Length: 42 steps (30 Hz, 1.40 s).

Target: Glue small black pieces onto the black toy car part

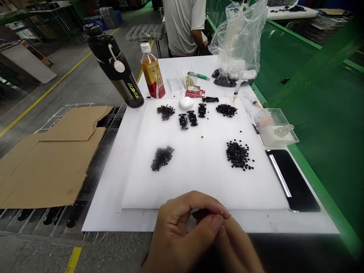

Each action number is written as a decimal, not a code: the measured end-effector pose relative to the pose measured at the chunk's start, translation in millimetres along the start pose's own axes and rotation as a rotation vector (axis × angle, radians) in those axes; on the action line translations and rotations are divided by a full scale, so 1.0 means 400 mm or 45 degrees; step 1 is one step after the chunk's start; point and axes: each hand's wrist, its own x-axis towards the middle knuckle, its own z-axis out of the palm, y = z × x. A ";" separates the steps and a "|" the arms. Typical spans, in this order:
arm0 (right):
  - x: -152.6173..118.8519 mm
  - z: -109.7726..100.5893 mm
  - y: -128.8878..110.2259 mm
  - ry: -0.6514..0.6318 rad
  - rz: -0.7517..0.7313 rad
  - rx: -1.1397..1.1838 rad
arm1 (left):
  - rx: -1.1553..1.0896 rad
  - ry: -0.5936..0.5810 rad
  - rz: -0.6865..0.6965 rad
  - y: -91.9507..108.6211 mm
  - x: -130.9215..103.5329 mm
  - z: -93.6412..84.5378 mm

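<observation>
My left hand (184, 231) is at the near edge of the white foam mat (199, 178), its thumb and forefinger pinched together. Against its fingertips rests my right hand (237, 242), fingers closed. Whatever lies between the fingers is too small or hidden to make out. On the mat are a pile of black squares (238, 154), a smaller black pile (226, 110) behind it, and two dark piles on the left (162, 157) (166, 112). Several black frame-like parts (192, 118) lie near a white rounded lump (185, 103).
A black bottle (119, 68) and drink bottle (152, 72) stand at the back left. A phone (294, 180), clear box (274, 127), syringe (237, 89) and plastic bag (241, 41) line the right. Cardboard (54, 163) covers trays at left. A person (184, 28) is beyond the table.
</observation>
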 end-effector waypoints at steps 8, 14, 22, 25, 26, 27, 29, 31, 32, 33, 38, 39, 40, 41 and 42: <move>0.065 -0.005 -0.010 -0.258 -0.218 0.409 | -0.112 0.015 -0.048 -0.006 -0.010 0.007; 0.078 -0.006 -0.042 -0.207 -0.156 0.428 | -0.239 -0.009 -0.006 -0.006 -0.010 0.035; 0.082 -0.001 -0.051 -0.067 -0.209 0.293 | -0.339 0.046 -0.114 -0.022 -0.009 0.037; 0.087 -0.001 -0.054 -0.021 -0.254 0.258 | -0.404 0.025 -0.136 -0.021 -0.005 0.038; 0.088 -0.001 -0.054 -0.014 -0.268 0.243 | -0.439 0.015 -0.149 -0.021 -0.004 0.039; 0.088 -0.001 -0.055 -0.011 -0.284 0.226 | -0.479 0.005 -0.168 -0.021 -0.002 0.040; 0.088 0.000 -0.052 -0.015 -0.314 0.198 | -0.565 -0.011 -0.208 -0.022 0.001 0.039; 0.084 0.001 -0.046 -0.036 -0.325 0.194 | -0.681 -0.033 -0.252 -0.022 0.005 0.034; 0.081 0.000 -0.041 -0.054 -0.328 0.194 | -0.747 -0.041 -0.261 -0.020 0.007 0.028; 0.077 -0.001 -0.035 -0.075 -0.326 0.192 | -0.800 -0.033 -0.244 -0.015 0.010 0.021; 0.064 -0.019 -0.013 -0.086 -0.264 0.196 | -0.510 0.338 0.133 0.017 0.021 -0.022; 0.064 -0.022 -0.013 -0.076 -0.258 0.208 | -0.418 0.373 0.151 0.019 0.023 -0.026; 0.065 -0.024 -0.014 -0.073 -0.257 0.218 | -0.343 0.387 0.139 0.019 0.023 -0.027; 0.067 -0.025 -0.016 -0.077 -0.250 0.228 | -0.290 0.380 0.115 0.016 0.023 -0.024; 0.069 -0.024 -0.018 -0.088 -0.234 0.243 | -0.258 0.363 0.084 0.010 0.022 -0.019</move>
